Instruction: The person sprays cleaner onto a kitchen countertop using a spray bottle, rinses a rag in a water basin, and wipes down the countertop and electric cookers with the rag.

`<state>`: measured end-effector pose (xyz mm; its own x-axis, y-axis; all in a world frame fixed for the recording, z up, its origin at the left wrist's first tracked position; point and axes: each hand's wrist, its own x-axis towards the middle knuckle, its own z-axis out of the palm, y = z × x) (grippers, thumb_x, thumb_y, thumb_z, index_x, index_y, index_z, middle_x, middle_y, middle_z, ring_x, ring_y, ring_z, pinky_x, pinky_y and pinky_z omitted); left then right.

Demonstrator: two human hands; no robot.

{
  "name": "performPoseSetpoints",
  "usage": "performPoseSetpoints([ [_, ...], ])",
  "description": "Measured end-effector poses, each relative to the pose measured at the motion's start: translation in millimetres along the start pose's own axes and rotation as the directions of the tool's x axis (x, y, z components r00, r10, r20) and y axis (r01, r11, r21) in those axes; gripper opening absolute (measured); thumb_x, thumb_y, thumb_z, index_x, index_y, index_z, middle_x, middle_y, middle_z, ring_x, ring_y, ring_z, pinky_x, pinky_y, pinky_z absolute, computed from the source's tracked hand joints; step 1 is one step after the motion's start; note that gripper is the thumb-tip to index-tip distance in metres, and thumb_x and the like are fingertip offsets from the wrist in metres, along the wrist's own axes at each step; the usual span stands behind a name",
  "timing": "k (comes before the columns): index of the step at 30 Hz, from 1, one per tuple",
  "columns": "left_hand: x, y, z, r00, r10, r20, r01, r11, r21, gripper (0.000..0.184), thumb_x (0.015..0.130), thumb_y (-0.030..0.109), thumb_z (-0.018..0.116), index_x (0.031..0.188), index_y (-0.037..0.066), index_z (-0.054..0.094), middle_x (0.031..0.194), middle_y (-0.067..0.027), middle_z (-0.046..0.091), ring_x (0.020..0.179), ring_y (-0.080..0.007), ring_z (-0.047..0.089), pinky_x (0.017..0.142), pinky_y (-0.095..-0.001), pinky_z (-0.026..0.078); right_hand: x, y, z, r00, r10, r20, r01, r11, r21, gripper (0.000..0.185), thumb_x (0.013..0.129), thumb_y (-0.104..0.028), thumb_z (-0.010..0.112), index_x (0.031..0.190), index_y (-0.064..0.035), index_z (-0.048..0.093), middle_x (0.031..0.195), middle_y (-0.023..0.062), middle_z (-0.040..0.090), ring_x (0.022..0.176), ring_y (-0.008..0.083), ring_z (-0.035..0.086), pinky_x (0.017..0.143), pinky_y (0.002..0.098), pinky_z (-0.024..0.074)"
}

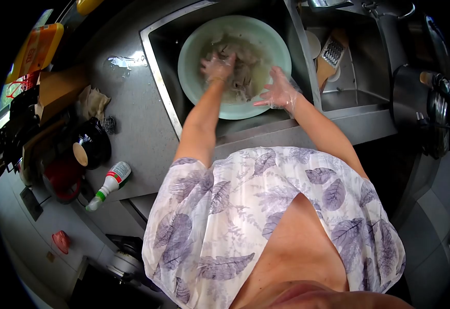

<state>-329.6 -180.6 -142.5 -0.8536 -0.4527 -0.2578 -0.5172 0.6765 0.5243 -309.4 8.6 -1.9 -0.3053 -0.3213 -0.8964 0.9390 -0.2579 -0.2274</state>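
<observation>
A pale green basin (186,64) stands in the left sink. Cloudy water and a soft greyish-white mass (243,77) fill its middle; what the mass is I cannot make out. At the left part of the mass is my left hand (217,67), fingers spread and partly in the water. My right hand (280,91), in a clear plastic glove, is held over the basin's right rim with its fingers apart and nothing in them.
The right sink (359,98) holds a grater (333,53) with a wooden frame. On the counter (137,134) to the left are a white and green spray bottle (112,183), a dark pot (97,141) and a cloth (95,102). Dark cookers stand far right.
</observation>
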Motion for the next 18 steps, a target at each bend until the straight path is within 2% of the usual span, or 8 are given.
performPoseSetpoints([
  [3, -12.0, 37.7, 34.0, 0.913, 0.115, 0.392, -0.036, 0.978, -0.205, 0.074, 0.081, 0.061, 0.047, 0.122, 0.001, 0.053, 0.116, -0.0252, 0.056, 0.11, -0.037, 0.053, 0.093, -0.0424, 0.041, 13.7, -3.3, 6.8, 0.999, 0.047, -0.015, -0.045, 0.99, 0.137, 0.083, 0.084, -0.065, 0.039, 0.147, -0.0282, -0.001, 0.152, 0.0122, -0.006, 0.139, 0.0389, 0.0, 0.094, 0.0718, 0.0247],
  [4, -38.2, 59.5, 6.9, 0.864, 0.395, 0.312, -0.418, 0.908, 0.006, 0.06, 0.085, 0.053, 0.044, 0.115, 0.003, 0.057, 0.112, -0.0225, 0.059, 0.103, -0.0343, 0.057, 0.089, -0.041, 0.044, 22.6, -3.1, 3.9, 0.998, 0.056, -0.01, -0.053, 0.983, 0.177, 0.084, 0.083, -0.069, 0.036, 0.147, -0.0265, 0.003, 0.153, 0.0112, -0.004, 0.14, 0.0381, 0.003, 0.096, 0.0724, 0.021],
  [6, -59.4, 83.0, 22.5, 0.81, 0.57, 0.141, -0.551, 0.821, -0.15, 0.032, 0.08, 0.028, 0.05, 0.089, 0.002, 0.064, 0.094, -0.0191, 0.065, 0.088, -0.0349, 0.062, 0.074, -0.041, 0.049, 48.3, -10.0, -19.1, 0.98, -0.089, 0.175, 0.058, 0.983, 0.172, 0.076, 0.086, -0.065, 0.033, 0.142, -0.0147, 0.027, 0.144, 0.0133, 0.029, 0.132, 0.0345, 0.029, 0.101, 0.0605, 0.0286],
  [8, -82.5, 102.8, -21.4, 0.829, 0.517, 0.212, -0.41, 0.82, -0.399, 0.047, 0.086, 0.041, 0.047, 0.095, -0.003, 0.061, 0.102, -0.0223, 0.062, 0.098, -0.034, 0.06, 0.083, -0.0437, 0.046, 62.6, -15.4, -29.6, 0.963, -0.222, 0.153, 0.186, 0.958, 0.218, 0.071, 0.087, -0.062, 0.034, 0.136, -0.0099, 0.039, 0.135, 0.0135, 0.045, 0.125, 0.0325, 0.041, 0.102, 0.0515, 0.0339],
  [11, -126.1, 133.0, -93.8, 0.872, 0.077, 0.484, 0.264, 0.758, -0.597, 0.05, 0.086, 0.047, 0.047, 0.094, 0.0, 0.063, 0.098, -0.0227, 0.063, 0.094, -0.0375, 0.059, 0.081, -0.0459, 0.045, 33.5, -18.9, -0.5, 0.933, -0.337, 0.124, 0.336, 0.941, 0.029, 0.065, 0.087, -0.059, 0.039, 0.128, -0.0087, 0.046, 0.125, 0.0136, 0.053, 0.112, 0.0302, 0.052, 0.098, 0.0426, 0.0411],
  [14, -132.2, 119.0, -55.3, 0.976, 0.178, 0.124, -0.106, 0.89, -0.444, 0.052, 0.088, 0.052, 0.043, 0.089, 0.005, 0.065, 0.092, -0.0218, 0.064, 0.083, -0.0411, 0.06, 0.076, -0.0465, 0.045, 64.9, -16.6, -9.7, 0.9, -0.347, 0.262, 0.359, 0.933, 0.002, 0.053, 0.087, -0.052, 0.049, 0.118, -0.0089, 0.053, 0.118, 0.0107, 0.057, 0.102, 0.0277, 0.057, 0.092, 0.0425, 0.0444],
  [15, -119.8, 109.2, -45.1, 0.872, 0.476, 0.112, -0.44, 0.864, -0.244, 0.049, 0.085, 0.05, 0.049, 0.085, 0.003, 0.065, 0.087, -0.0224, 0.064, 0.078, -0.043, 0.059, 0.072, -0.0467, 0.046, 56.4, -18.4, -2.6, 0.936, -0.267, 0.23, 0.272, 0.962, 0.012, 0.049, 0.088, -0.049, 0.051, 0.116, -0.0088, 0.053, 0.116, 0.0096, 0.058, 0.101, 0.0274, 0.057, 0.091, 0.0418, 0.0453],
  [18, -91.6, 102.4, -50.3, 0.95, 0.307, 0.065, -0.279, 0.92, -0.274, 0.042, 0.082, 0.041, 0.049, 0.084, 0.002, 0.065, 0.086, -0.0224, 0.064, 0.079, -0.0382, 0.061, 0.07, -0.0453, 0.047, 33.9, -13.8, 16.9, 0.963, -0.173, 0.208, 0.166, 0.985, 0.049, 0.039, 0.09, -0.04, 0.051, 0.113, -0.0083, 0.055, 0.113, 0.0077, 0.059, 0.098, 0.0248, 0.059, 0.088, 0.0397, 0.0477],
])
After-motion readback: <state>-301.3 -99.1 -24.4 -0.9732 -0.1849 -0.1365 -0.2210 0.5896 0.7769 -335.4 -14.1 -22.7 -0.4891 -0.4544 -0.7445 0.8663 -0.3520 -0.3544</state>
